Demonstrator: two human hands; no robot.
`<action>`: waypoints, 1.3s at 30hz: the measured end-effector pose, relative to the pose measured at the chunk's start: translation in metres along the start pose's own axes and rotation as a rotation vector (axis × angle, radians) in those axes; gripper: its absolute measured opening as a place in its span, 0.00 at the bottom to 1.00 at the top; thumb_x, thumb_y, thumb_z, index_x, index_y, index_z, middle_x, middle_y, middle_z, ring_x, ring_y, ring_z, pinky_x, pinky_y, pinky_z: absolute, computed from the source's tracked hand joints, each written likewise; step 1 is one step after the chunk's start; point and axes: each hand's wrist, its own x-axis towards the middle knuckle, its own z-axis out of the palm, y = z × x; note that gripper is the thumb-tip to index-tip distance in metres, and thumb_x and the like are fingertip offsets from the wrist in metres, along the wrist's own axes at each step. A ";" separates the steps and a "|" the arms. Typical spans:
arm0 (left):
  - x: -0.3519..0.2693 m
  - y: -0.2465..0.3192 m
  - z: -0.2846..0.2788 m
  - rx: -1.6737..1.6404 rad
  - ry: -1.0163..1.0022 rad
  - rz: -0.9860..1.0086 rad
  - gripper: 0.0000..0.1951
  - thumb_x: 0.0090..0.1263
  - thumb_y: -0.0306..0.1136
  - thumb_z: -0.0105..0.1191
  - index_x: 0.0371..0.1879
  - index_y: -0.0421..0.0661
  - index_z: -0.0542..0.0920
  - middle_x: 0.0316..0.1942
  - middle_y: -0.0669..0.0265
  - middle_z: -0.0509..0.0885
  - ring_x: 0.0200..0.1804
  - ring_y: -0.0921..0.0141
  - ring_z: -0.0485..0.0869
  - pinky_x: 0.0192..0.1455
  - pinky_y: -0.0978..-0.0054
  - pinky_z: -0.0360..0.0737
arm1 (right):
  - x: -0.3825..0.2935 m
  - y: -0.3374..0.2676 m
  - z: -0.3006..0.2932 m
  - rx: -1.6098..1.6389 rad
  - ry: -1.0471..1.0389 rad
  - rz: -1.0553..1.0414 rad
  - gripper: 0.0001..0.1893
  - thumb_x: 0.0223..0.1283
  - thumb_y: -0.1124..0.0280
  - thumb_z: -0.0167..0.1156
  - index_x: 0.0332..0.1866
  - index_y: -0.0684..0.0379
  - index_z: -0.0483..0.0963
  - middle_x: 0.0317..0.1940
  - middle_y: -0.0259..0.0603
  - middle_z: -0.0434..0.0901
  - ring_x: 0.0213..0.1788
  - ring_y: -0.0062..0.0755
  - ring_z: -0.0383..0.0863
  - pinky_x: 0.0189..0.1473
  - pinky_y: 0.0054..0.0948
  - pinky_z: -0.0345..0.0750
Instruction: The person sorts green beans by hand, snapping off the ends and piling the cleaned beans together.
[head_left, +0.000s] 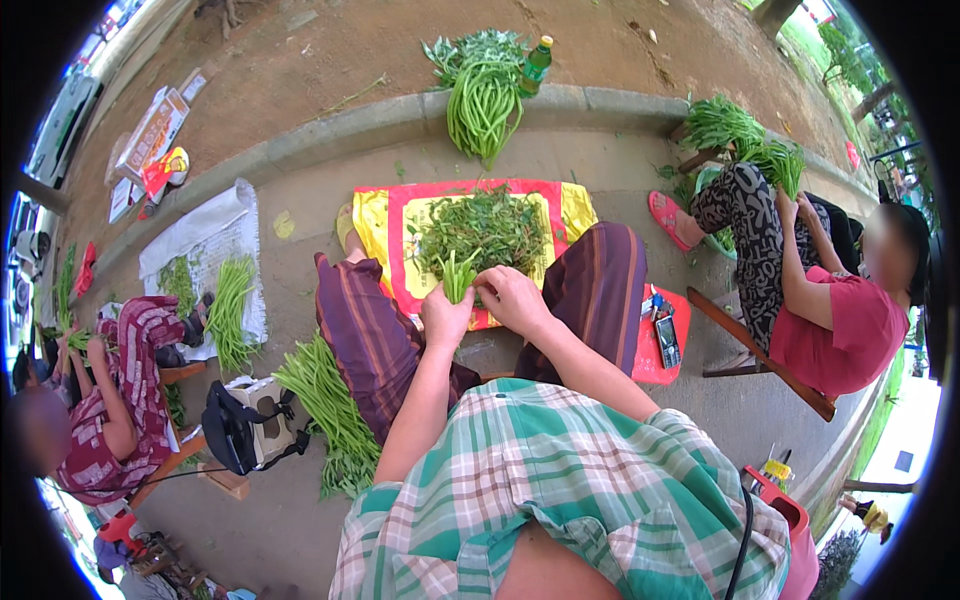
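My left hand (446, 316) is closed around a small bunch of green vegetable stems (456, 274), their pale cut-looking ends pointing up and away from me. Right beside the bunch is my right hand (514, 297), thumb and fingertips drawn together at its edge; whether they pinch a stem is hidden. Both hands are held between my knees, above the near part of a yellow and red plastic sack (370, 204) spread on the ground. A loose heap of trimmed leaves and stem bits (484, 229) covers the sack's middle.
Long green stalks (330, 405) lie by my left thigh. Beyond the sack, a big bundle (484, 112) and a green bottle (535, 71) rest at the kerb (600, 106). A keypad phone (666, 341) lies on a red stool (645, 367). People sit on both sides, handling greens.
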 end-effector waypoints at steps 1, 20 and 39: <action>0.002 -0.002 0.003 0.031 0.003 0.022 0.13 0.59 0.35 0.65 0.39 0.41 0.84 0.31 0.54 0.87 0.36 0.59 0.87 0.40 0.64 0.81 | 0.001 0.003 0.001 -0.027 -0.011 0.025 0.07 0.56 0.70 0.61 0.37 0.61 0.76 0.33 0.47 0.79 0.40 0.50 0.80 0.43 0.42 0.78; 0.012 0.013 0.002 0.336 -0.031 0.172 0.09 0.59 0.29 0.60 0.38 0.45 0.82 0.38 0.57 0.81 0.42 0.51 0.82 0.43 0.56 0.78 | 0.014 0.010 0.015 -0.105 -0.102 0.219 0.14 0.53 0.65 0.61 0.37 0.66 0.74 0.36 0.52 0.79 0.44 0.53 0.80 0.47 0.47 0.77; 0.011 0.018 -0.003 0.198 0.048 0.290 0.08 0.56 0.27 0.61 0.34 0.43 0.81 0.34 0.57 0.81 0.39 0.51 0.81 0.41 0.58 0.78 | 0.018 0.009 0.013 0.265 0.011 0.472 0.12 0.50 0.67 0.66 0.37 0.63 0.79 0.27 0.45 0.83 0.28 0.35 0.83 0.35 0.33 0.78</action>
